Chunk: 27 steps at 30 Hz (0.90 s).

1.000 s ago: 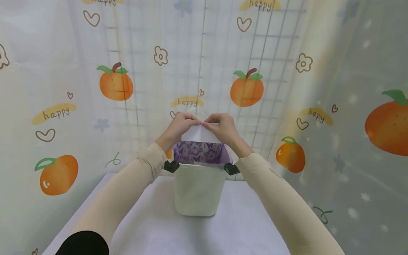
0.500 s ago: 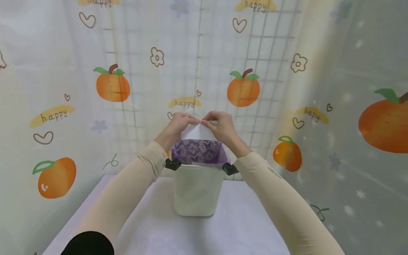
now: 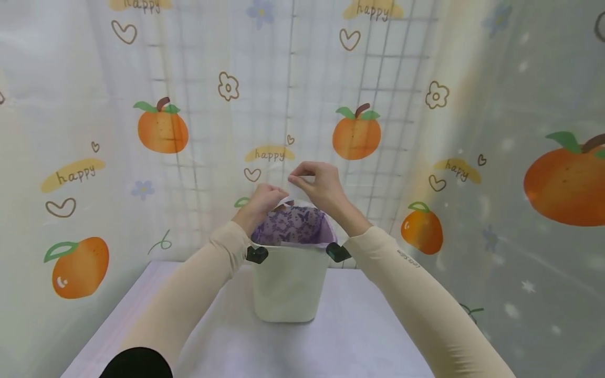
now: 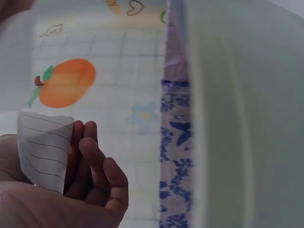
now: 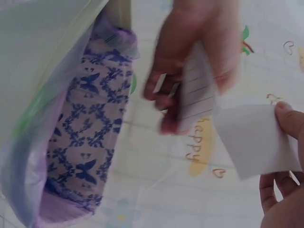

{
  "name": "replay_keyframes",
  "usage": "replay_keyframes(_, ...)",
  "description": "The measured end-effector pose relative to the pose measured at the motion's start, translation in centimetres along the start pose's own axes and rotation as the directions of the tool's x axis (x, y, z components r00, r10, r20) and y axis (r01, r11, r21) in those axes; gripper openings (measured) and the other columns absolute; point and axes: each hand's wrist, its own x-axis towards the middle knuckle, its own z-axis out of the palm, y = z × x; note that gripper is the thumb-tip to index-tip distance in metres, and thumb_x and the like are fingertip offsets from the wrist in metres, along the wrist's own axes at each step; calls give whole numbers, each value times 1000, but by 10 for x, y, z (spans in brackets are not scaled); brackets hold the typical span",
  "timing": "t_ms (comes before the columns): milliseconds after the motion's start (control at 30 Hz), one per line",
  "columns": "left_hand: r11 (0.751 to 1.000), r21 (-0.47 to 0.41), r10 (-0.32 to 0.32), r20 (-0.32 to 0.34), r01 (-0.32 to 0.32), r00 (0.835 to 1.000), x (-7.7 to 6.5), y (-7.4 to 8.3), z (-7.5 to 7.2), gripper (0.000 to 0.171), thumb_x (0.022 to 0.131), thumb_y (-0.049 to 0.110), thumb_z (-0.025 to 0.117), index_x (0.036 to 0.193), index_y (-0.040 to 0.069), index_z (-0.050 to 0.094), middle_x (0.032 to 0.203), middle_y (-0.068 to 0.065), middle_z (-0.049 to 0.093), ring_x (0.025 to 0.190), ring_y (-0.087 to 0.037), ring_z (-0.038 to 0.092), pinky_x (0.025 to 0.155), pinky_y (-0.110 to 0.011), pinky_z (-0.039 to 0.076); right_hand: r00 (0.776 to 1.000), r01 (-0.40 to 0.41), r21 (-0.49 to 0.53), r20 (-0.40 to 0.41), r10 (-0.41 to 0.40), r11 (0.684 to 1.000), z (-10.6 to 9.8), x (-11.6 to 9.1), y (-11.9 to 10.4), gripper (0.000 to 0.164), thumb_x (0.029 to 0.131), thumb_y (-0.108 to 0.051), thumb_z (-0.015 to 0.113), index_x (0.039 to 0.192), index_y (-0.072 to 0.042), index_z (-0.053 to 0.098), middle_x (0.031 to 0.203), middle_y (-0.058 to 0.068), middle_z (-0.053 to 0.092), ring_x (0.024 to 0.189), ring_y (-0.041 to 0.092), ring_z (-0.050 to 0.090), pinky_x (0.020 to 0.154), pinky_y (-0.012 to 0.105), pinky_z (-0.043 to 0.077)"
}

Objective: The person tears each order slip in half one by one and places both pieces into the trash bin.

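Observation:
My left hand (image 3: 261, 203) pinches a piece of ruled paper (image 4: 45, 147) at the back left of the bin's rim. Higher and to the right, my right hand (image 3: 323, 186) holds a separate white piece of paper (image 5: 256, 137) between thumb and fingers. In the right wrist view the two pieces lie close side by side, the left hand blurred. Below both hands stands a pale off-white bin (image 3: 289, 286), upright, with a purple liner (image 3: 288, 226) patterned with butterflies and flowers inside it.
The bin stands on a white-covered table (image 3: 368, 325). Behind it hangs a sheer curtain (image 3: 264, 115) printed with oranges and hearts, with a wire grid showing through. A dark wrist camera (image 3: 257, 255) sits by each sleeve.
Both hands pinched one sheet of paper together above the bin. They have come apart, the left moving down and left, and each now holds its own piece.

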Motion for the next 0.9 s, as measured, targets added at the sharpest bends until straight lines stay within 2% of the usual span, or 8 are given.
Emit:
replay_keyframes(100,1000,14,-6,-20,6,1000,0,-10,2,12,92,8,73,81,4,76,74,3,67,73,-17,60,80,-32,55,999,35,4,-39,-35,999,1,2,-7,8,96,-17,80,95,-10,80,97,7,80,100,23,75,98,43,56)
replay_keyframes(200,999,42,-10,-48,12,999,-1,-16,4,13,90,10,76,79,3,72,79,2,64,73,-14,58,71,-26,52,995,54,8,-82,-53,999,0,4,-15,8,96,-17,79,96,-10,80,97,6,81,100,22,76,98,42,56)
replay_keyframes(333,999,51,-3,-58,5,998,-3,-17,6,16,87,9,77,92,-6,77,101,-8,70,90,-18,60,77,-27,52,994,43,-8,-98,-44,999,-3,6,-20,8,97,-16,78,99,-9,81,99,7,81,103,23,76,101,42,55)
replay_keyframes(500,998,65,21,-73,-16,997,-3,-15,5,23,86,7,77,104,-8,78,125,-17,70,104,-24,61,96,-38,52,997,-36,-79,-72,31,996,-4,7,-10,11,99,-16,75,104,-10,82,105,7,81,109,25,74,103,42,53)
replay_keyframes(600,994,105,32,-80,-24,996,-1,-14,2,22,87,8,78,103,-6,78,132,-18,69,119,-29,60,113,-46,44,996,-86,-101,-48,82,991,-3,5,-1,12,100,-16,74,106,-9,82,107,8,81,111,26,73,103,43,53)
replay_keyframes(667,991,127,43,-88,-31,995,-2,-14,0,20,87,8,79,101,-5,79,132,-17,69,124,-31,57,117,-50,39,994,-107,-108,-34,104,988,-1,2,6,14,100,-15,74,108,-8,82,108,9,81,111,28,73,103,43,53)
replay_keyframes(733,987,158,57,-99,-41,993,-4,-14,-2,18,87,9,79,99,-4,79,129,-16,70,121,-31,57,115,-50,40,992,-128,-106,-15,127,986,0,0,12,15,100,-15,73,109,-7,82,108,10,81,110,29,74,102,44,54)
replay_keyframes(900,978,197,90,-116,-66,989,-9,-13,-6,17,87,11,78,98,-3,80,112,-17,75,100,-28,63,96,-44,51,982,-171,-110,58,178,979,2,-7,23,23,101,-16,72,119,-3,77,113,15,79,105,32,74,91,46,59)
